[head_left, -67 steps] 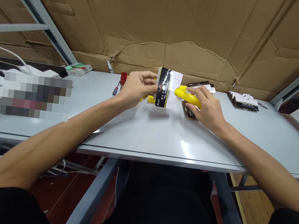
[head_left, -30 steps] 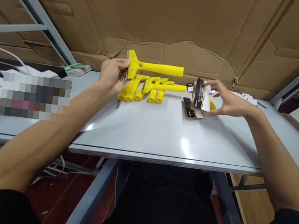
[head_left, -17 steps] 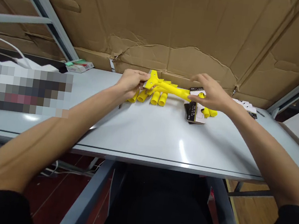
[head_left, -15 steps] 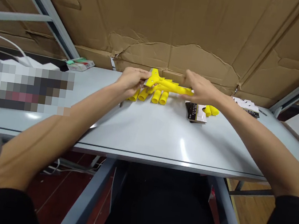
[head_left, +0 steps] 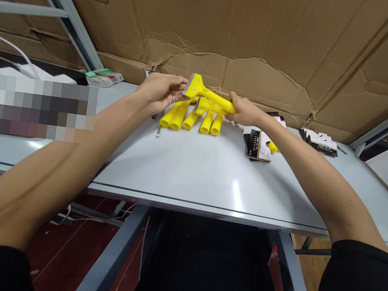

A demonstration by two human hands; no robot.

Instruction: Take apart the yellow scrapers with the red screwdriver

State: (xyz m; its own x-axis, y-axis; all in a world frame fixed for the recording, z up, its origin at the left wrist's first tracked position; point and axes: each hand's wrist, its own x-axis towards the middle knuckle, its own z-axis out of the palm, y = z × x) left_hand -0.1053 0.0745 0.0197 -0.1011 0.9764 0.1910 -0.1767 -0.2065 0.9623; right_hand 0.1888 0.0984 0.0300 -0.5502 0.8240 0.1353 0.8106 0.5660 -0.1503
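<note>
My right hand (head_left: 244, 110) is closed round the handle end of a yellow scraper (head_left: 217, 100), raised above the table and slanting up to the left. Its wide head with a metal blade edge points at my left hand (head_left: 161, 92). That hand has its fingers apart, right beside the blade edge; whether the fingertips touch it I cannot tell. Below, several more yellow scrapers (head_left: 178, 117) lie side by side, their round hollow handle ends facing me. The head of another scraper (head_left: 204, 105) shows just under the held one.
Black-and-white printed cards (head_left: 260, 147) lie right of the scrapers, beside a yellow piece (head_left: 272, 147). More cards (head_left: 323, 143) lie farther right. A small metal tool (head_left: 158, 132) is near the left handles. White power strips and cables stand left; a cardboard wall (head_left: 231, 21) closes the back.
The scraper has risen off the others. My right hand has closed on its handle end, and my left hand has loosened from its head and shifted slightly left.
</note>
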